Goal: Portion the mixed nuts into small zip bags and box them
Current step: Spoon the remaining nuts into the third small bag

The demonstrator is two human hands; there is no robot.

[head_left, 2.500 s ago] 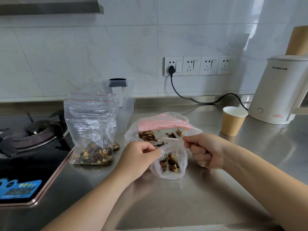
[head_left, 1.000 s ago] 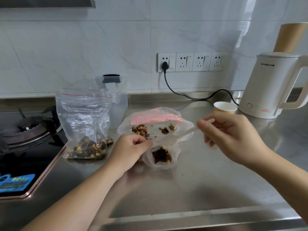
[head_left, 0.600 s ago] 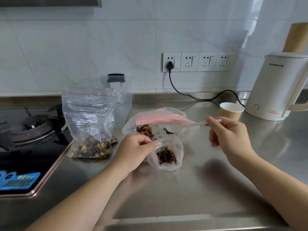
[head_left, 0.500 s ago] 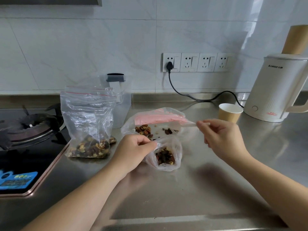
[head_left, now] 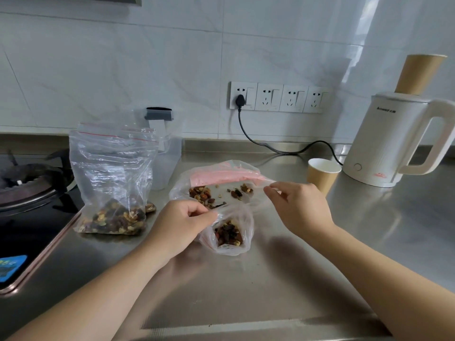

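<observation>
- Head view, writing: the white kettle (head_left: 384,141) carries a small dark brand mark near its top and a red mark near its base; neither is legible. A blue sticker (head_left: 9,265) on the hob (head_left: 32,217) has print too small to read.
- Head view, small zip bag (head_left: 227,233): clear, mouth held open, standing on the steel worktop (head_left: 246,286). It holds a small heap of mixed nuts at its bottom.
- Left hand (head_left: 178,223): fingers curled, pinching the near left rim of the small zip bag.
- Right hand (head_left: 299,207): thumb and fingers pinch a thin clear item at the edge of the pink-strip bag (head_left: 221,179); whether it is a spoon handle or bag film cannot be told.
- Pink-strip bag: lies flat just behind the small zip bag, with loose nuts (head_left: 204,194) scattered inside.
- Large zip bag (head_left: 110,178): stands upright at the left beside the hob, red line at its seal, nuts filling its bottom.
- Clear box (head_left: 170,163): behind the large zip bag, grey clip at its top; contents cannot be told.
- Paper cup (head_left: 321,175): stands near the kettle, white inside.
- Wall sockets (head_left: 278,97): a black plug sits in the leftmost one.
</observation>
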